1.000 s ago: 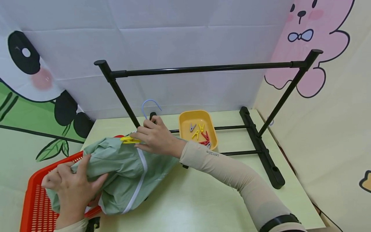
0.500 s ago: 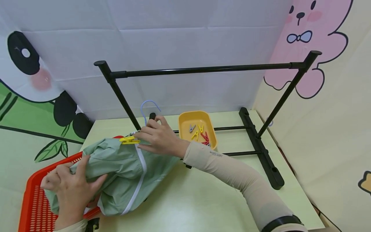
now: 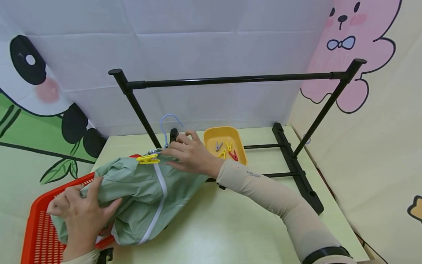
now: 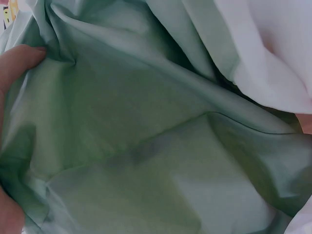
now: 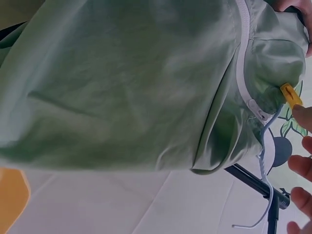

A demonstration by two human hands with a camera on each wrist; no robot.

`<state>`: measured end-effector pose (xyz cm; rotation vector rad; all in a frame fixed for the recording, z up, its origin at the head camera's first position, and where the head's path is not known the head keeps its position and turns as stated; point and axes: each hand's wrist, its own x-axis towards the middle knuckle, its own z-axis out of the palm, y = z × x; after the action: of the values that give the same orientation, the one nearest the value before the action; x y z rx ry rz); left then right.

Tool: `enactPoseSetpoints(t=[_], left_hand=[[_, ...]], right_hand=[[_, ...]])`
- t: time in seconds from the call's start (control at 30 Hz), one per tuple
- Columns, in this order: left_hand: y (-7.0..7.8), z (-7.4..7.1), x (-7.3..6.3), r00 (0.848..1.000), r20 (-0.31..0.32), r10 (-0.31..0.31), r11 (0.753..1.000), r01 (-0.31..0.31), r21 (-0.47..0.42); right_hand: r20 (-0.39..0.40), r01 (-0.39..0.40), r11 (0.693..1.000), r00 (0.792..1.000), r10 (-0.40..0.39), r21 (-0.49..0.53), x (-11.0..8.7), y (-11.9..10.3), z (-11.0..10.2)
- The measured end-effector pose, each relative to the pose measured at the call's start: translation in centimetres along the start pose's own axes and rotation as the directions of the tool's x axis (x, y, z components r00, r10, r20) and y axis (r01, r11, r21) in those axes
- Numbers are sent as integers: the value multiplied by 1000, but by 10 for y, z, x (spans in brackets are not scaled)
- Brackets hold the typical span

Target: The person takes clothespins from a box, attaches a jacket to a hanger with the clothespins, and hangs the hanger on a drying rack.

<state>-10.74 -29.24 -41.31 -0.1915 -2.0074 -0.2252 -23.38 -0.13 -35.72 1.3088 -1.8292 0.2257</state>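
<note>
A light green zip jacket with a white zipper lies partly over a red basket. A blue hanger sticks up from its neck, and a yellow clothespin clips the cloth beside the hanger. At the jacket's left part my left hand holds the fabric, thumb apart from the fingers; cloth fills the left wrist view. My right hand is just right of the clothespin, fingers loosely bent with nothing held. In the right wrist view one fingertip lies close to the clothespin; contact is unclear.
A black rack spans the table. Inside its base stands a yellow tray with several small clothespins in yellow, red and grey. The red basket is at the left, under the jacket.
My right hand has come off the yellow clothespin and moved a little to the right. The clothespin stays on the jacket. My left hand has hardly moved.
</note>
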Motion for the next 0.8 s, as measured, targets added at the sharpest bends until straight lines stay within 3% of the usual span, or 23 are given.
enactPoseSetpoints(t=[0.8], left_hand=[[1, 1, 2, 999, -51, 15, 1000, -15, 2]], right_hand=[[22, -51, 998, 998, 50, 26, -27, 31, -11]])
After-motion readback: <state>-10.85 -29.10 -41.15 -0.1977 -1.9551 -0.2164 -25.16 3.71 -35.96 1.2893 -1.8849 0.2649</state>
